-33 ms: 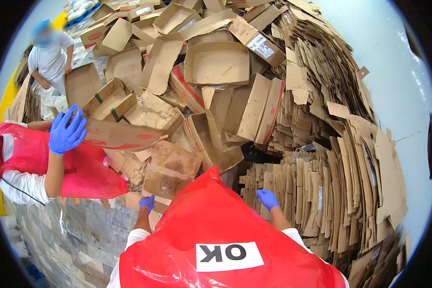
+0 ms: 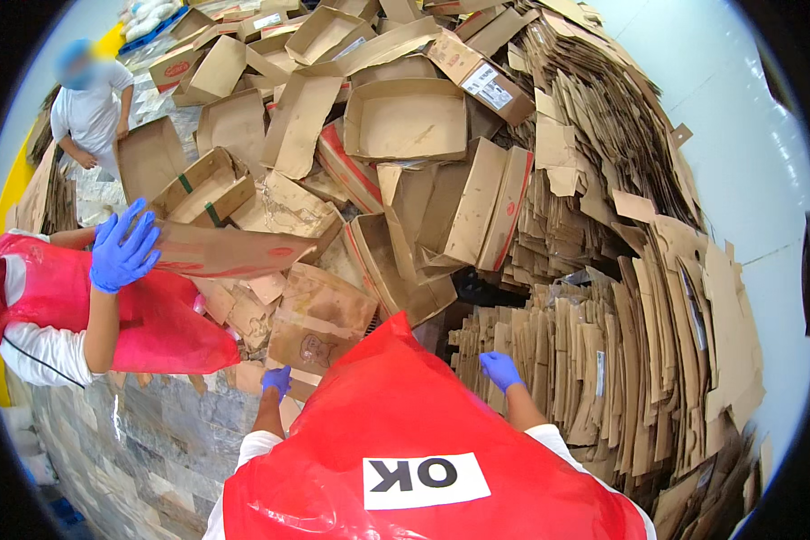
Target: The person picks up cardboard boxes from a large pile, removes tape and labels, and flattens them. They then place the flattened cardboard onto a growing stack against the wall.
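From where I am standing, the person's blue-gloved left hand (image 2: 277,382) is hanging at the lower left corner of a stained brown carton (image 2: 319,315), which is lying just ahead and to the right of it; I cannot tell whether the fingers are pinching the edge or only resting beside it. The right hand (image 2: 501,370) is hovering at a row of upright flattened cardboard (image 2: 535,337), its fingers lying close together rather than spreading, though I cannot tell if they are touching anything. Between the two hands, the red apron (image 2: 396,396) is covering the carton's lower right side. Well ahead, open boxes (image 2: 405,121) are lying in a loose heap. Farther left, a co-worker's gloved hand (image 2: 124,247) is spreading beside a long cardboard panel (image 2: 234,250). To my eye, the person is working at the carton's edge, with no two-handed hold showing; lifting it would be calling for a firm left grip, with the right hand crossing over from the row.
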`<action>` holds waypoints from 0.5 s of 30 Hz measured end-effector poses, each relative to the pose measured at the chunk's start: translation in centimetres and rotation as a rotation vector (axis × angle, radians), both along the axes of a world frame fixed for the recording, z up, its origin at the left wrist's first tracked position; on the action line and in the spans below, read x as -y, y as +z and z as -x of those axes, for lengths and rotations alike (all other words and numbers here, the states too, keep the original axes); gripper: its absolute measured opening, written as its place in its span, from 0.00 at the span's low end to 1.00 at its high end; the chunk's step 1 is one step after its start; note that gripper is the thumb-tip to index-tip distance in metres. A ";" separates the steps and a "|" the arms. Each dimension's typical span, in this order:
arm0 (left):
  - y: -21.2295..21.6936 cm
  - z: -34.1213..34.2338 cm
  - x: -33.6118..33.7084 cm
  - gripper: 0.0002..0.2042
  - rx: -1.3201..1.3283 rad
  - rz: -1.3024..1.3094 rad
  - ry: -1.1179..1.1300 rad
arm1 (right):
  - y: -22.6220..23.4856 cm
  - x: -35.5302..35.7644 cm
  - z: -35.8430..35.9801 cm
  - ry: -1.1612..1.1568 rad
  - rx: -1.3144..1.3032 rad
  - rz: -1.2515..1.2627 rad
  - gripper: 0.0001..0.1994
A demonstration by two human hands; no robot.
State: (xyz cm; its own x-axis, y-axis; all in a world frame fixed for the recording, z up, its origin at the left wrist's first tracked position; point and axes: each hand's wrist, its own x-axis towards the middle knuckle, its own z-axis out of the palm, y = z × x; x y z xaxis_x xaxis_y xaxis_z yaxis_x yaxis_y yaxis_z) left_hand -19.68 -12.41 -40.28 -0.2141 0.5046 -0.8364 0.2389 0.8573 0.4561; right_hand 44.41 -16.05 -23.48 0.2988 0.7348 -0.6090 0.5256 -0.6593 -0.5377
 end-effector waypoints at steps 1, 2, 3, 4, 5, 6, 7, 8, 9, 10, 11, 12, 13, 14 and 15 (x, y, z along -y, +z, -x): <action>0.4 -0.5 -0.5 0.23 0.032 -0.003 0.031 | 0.6 -1.4 0.3 -0.007 -0.042 -0.012 0.24; 0.7 -1.4 -0.8 0.21 0.044 -0.017 0.041 | 0.0 -2.0 -0.4 0.055 0.008 -0.007 0.24; 1.0 -1.6 -0.5 0.21 0.051 -0.034 0.066 | -0.5 -2.8 -0.6 0.117 0.049 -0.002 0.23; 1.0 -1.7 0.3 0.21 0.055 -0.050 0.091 | -1.9 -3.5 -1.3 0.180 0.088 0.003 0.23; 1.3 -2.0 0.3 0.20 0.058 -0.065 0.118 | -3.3 -4.1 -2.0 0.228 0.096 0.032 0.23; 3.4 -4.0 0.6 0.20 -0.014 -0.056 0.149 | -4.8 -4.7 -3.3 0.287 0.123 0.058 0.24; 4.5 -4.3 1.2 0.20 -0.026 -0.017 0.157 | -6.1 -4.9 -4.2 0.344 0.130 0.098 0.25; 5.3 -4.0 2.5 0.20 -0.044 0.023 0.163 | -7.2 -5.2 -4.9 0.423 0.144 0.152 0.25; 6.0 -3.8 4.2 0.20 -0.061 0.063 0.173 | -8.3 -5.6 -5.6 0.507 0.157 0.203 0.25; 7.3 -3.7 5.5 0.21 -0.113 0.088 0.170 | -9.4 -6.3 -6.2 0.591 0.165 0.249 0.25; 8.9 -3.8 7.1 0.21 -0.164 0.114 0.170 | -10.6 -7.1 -6.7 0.614 0.169 0.257 0.25; 10.8 -4.3 8.6 0.21 -0.210 0.147 0.177 | -11.7 -7.9 -7.4 0.646 0.176 0.271 0.25; 12.7 -5.5 9.3 0.21 -0.236 0.163 0.132 | -13.1 -8.6 -8.5 0.676 0.191 0.283 0.25; 15.0 -6.7 10.3 0.21 -0.262 0.185 0.086 | -14.7 -9.8 -9.6 0.761 0.175 0.321 0.25; 17.3 -8.1 11.1 0.21 -0.280 0.209 0.075 | -16.8 -11.3 -10.7 0.845 0.156 0.355 0.26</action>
